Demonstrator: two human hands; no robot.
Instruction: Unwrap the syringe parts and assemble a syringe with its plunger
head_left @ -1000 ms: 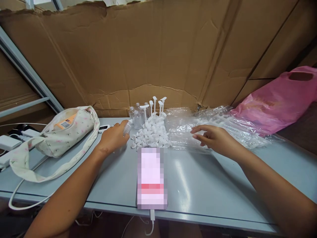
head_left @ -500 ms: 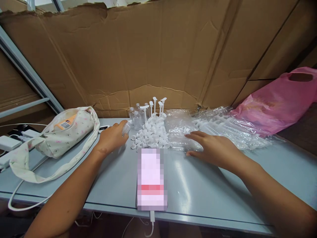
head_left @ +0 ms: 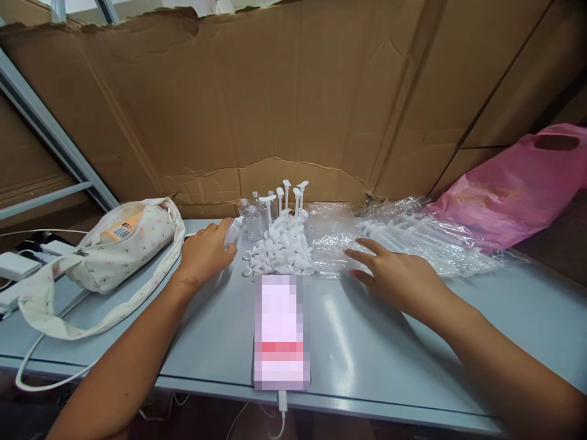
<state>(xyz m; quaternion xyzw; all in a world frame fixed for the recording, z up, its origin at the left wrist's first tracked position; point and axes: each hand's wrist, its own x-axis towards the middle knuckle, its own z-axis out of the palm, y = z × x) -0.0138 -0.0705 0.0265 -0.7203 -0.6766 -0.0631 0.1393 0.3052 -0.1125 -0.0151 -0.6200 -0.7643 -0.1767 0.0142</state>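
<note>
My left hand (head_left: 205, 253) is closed round a small clear ribbed bottle (head_left: 233, 232), tilted, its white tip toward the standing bottles. Several more clear bottles (head_left: 254, 223) stand upright just to its right. In front of them lies a heap of small white caps (head_left: 284, 250). White pump heads with long spouts (head_left: 287, 190) stick up behind the heap. My right hand (head_left: 389, 269) is open, fingers spread, over the edge of a clear plastic bag (head_left: 330, 244), with nothing in it. Whether its fingertips touch the bag I cannot tell.
A phone (head_left: 282, 330) with a charging cable lies at the table's front edge. To the left are a floral cloth bag (head_left: 132, 256) and white chargers (head_left: 18, 266). Wrapped clear plastic parts (head_left: 426, 241) and a pink bag (head_left: 513, 189) lie right. Cardboard (head_left: 293, 91) walls the back.
In my left hand the bottle has shifted slightly, so more of its upper end shows. My right hand's fingers have spread a little and moved slightly.
</note>
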